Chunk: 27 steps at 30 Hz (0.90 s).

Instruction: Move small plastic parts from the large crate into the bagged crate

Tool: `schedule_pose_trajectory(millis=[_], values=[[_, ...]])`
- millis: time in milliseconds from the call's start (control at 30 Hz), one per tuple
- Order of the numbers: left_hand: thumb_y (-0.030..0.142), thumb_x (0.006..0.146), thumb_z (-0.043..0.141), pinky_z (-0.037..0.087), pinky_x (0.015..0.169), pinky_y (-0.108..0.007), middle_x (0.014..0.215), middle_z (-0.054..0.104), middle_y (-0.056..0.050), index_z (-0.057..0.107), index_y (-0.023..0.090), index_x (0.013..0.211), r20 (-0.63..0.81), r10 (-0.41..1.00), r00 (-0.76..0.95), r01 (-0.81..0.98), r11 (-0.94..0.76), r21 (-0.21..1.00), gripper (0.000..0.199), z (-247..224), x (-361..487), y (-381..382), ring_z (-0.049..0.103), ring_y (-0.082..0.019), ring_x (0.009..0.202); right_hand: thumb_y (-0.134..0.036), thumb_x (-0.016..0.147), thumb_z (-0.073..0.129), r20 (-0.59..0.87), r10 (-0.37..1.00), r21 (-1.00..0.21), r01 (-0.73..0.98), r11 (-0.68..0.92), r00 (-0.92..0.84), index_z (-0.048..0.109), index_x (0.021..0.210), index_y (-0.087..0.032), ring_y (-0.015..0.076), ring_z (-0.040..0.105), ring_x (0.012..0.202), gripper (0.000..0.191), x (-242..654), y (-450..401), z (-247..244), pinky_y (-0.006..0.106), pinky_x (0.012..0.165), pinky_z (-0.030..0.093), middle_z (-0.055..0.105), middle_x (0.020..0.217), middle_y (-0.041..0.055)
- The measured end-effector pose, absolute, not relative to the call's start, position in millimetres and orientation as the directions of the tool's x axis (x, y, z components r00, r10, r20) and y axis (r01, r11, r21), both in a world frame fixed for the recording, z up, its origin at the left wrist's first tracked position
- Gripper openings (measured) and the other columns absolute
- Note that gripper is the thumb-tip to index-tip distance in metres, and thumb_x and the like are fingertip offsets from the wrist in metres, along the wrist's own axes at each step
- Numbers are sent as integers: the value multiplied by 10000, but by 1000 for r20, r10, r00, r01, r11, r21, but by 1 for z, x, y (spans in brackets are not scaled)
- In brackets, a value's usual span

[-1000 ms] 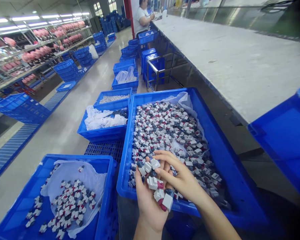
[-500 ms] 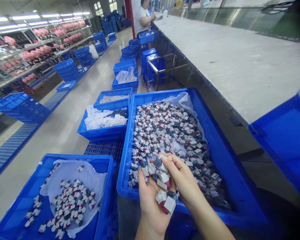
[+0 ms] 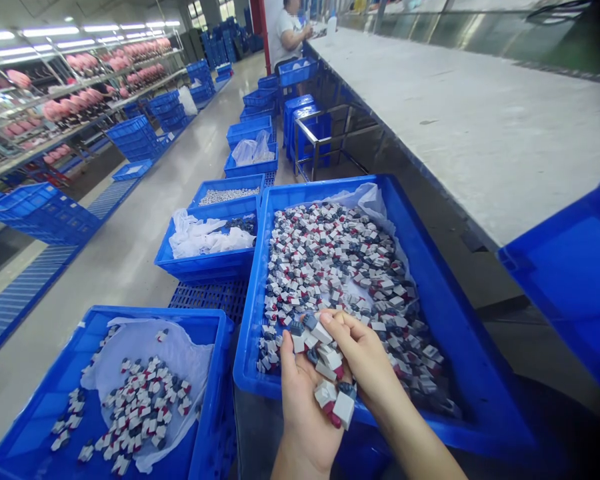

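Note:
Several small plastic parts (image 3: 326, 361), white and blocky with dark grey and dark red ends, lie heaped in my left hand (image 3: 305, 407), which is cupped palm up around them. My right hand (image 3: 361, 347) bends over the far side of the heap, its thumb and fingers closed on one of the parts near the top. Both hands are above the near edge of a large blue crate (image 3: 250, 313). Inside it, a thick layer of the same parts (image 3: 330, 260) rests on a clear plastic liner. The undersides of the held parts are hidden by my fingers.
Another blue crate (image 3: 213, 400) at lower left holds a smaller pile on a plastic sheet. Smaller bins (image 3: 205, 267) line up beyond. A long pale table (image 3: 460, 120) runs along the right, near a metal frame (image 3: 314, 150). A person (image 3: 289, 37) sits at the far end.
Both hands have shifted very slightly to the right with the parts in them. The rest of the scene looks the same.

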<state>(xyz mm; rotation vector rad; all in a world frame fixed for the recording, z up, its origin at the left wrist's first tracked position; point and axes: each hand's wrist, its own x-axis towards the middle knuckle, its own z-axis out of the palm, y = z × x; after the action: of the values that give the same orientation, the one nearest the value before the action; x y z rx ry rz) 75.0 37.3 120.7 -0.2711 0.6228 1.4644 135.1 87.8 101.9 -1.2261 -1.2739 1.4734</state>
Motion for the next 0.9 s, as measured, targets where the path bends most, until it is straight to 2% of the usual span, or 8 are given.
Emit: schedule_pose_trajectory(millis=[100, 267, 367, 500, 567, 667, 800, 900], values=[[501, 786, 403, 462, 779, -293, 945, 654, -77, 608, 156, 997, -537, 844, -13, -969, 122, 214, 453, 119, 74, 37, 587, -191, 914, -425, 775, 502, -50, 980, -994, 102, -31, -192, 363, 495, -190, 161, 509, 741, 391, 136, 89, 100, 276, 686, 397, 559, 813, 27], [491, 783, 416, 439, 856, -309, 995, 639, -73, 599, 157, 1010, -507, 862, -14, -978, 94, 187, 443, 115, 71, 38, 561, -198, 983, -392, 863, 348, 140, 968, -907, 365, 209, -206, 517, 701, -205, 178, 504, 789, 299, 139, 87, 100, 309, 727, 376, 551, 795, 34], [482, 775, 438, 464, 807, -273, 923, 649, -76, 603, 136, 977, -551, 834, -27, -986, 70, 154, 433, 114, 70, 39, 594, -176, 892, -439, 872, 273, 85, 978, -934, 328, 144, -188, 505, 716, -210, 167, 521, 720, 361, 138, 84, 99, 299, 655, 418, 538, 774, 34], [449, 758, 489, 474, 554, -175, 705, 623, -36, 606, 117, 870, -620, 785, -10, -997, 40, 67, 369, 112, 69, 39, 567, -86, 569, -557, 828, 256, -197, 968, -977, 119, -180, -154, 499, 952, -253, 163, 578, 694, 408, 133, 78, 99, 238, 437, 462, 523, 958, 47], [428, 768, 484, 435, 478, -136, 634, 577, -15, 592, 111, 840, -605, 796, 3, -1000, 11, 9, 342, 110, 68, 38, 504, -47, 482, -591, 806, 262, -245, 959, -970, 48, -240, -143, 469, 1032, -269, 174, 589, 700, 445, 130, 75, 98, 230, 376, 458, 511, 1012, 57], [404, 792, 453, 388, 416, -109, 557, 491, 18, 564, 103, 824, -574, 818, 21, -997, -26, -75, 322, 107, 67, 38, 417, -19, 414, -589, 808, 254, -171, 981, -985, -14, -173, -94, 467, 1040, -248, 195, 586, 784, 464, 123, 70, 97, 261, 464, 503, 531, 985, 69], [365, 828, 399, 364, 409, -81, 659, 510, -12, 534, 86, 873, -552, 834, 2, -982, -102, -157, 313, 104, 64, 37, 461, -11, 494, -500, 861, 153, -33, 999, -999, 4, -33, -33, 470, 1017, -215, 183, 565, 873, 453, 118, 73, 91, 324, 729, 489, 574, 926, 72], [330, 835, 386, 352, 413, -66, 802, 552, -63, 525, 83, 938, -569, 820, -60, -992, -114, -59, 302, 101, 43, 32, 468, 0, 529, -450, 870, 55, -20, 999, -988, 151, -14, -38, 445, 1019, -194, 171, 587, 807, 490, 133, 92, 82, 328, 705, 489, 587, 946, 86]])
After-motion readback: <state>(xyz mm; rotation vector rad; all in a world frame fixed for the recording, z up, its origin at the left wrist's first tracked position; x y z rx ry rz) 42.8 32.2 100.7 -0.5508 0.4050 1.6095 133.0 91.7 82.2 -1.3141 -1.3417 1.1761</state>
